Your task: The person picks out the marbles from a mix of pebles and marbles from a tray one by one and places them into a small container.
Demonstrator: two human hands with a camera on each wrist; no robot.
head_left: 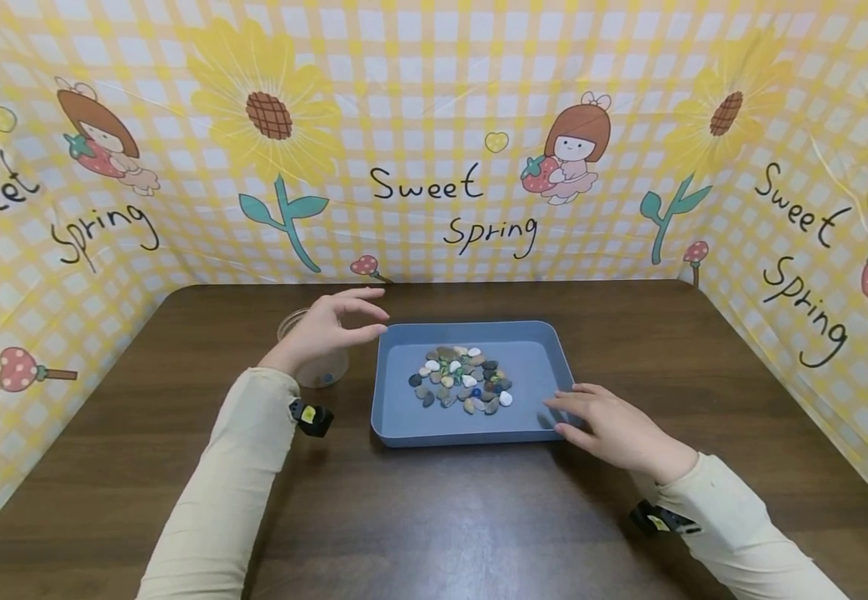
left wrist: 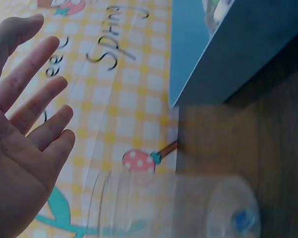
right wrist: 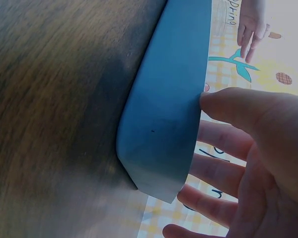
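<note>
A blue rectangular tray (head_left: 471, 437) lies on the table with a loose heap of pebbles (head_left: 445, 392) in its middle: grey, brown and white ones, with a few green and blue glassy pieces among them. My left hand (head_left: 321, 329) hovers over a clear jar (head_left: 335, 367), its fingers extended and holding nothing. Inside the jar, at the bottom, is a small blue piece (left wrist: 242, 219). At the tray's right front corner is my right hand (head_left: 621, 429), fingers loosely spread over the rim; whether they touch it I cannot tell.
The dark wooden table (head_left: 434, 517) extends around the tray on every side. A yellow checked cloth (head_left: 419, 108) with sunflowers and lettering hangs behind the table and along both sides. Each wrist carries a small black camera (head_left: 316, 419) over a pale sleeve.
</note>
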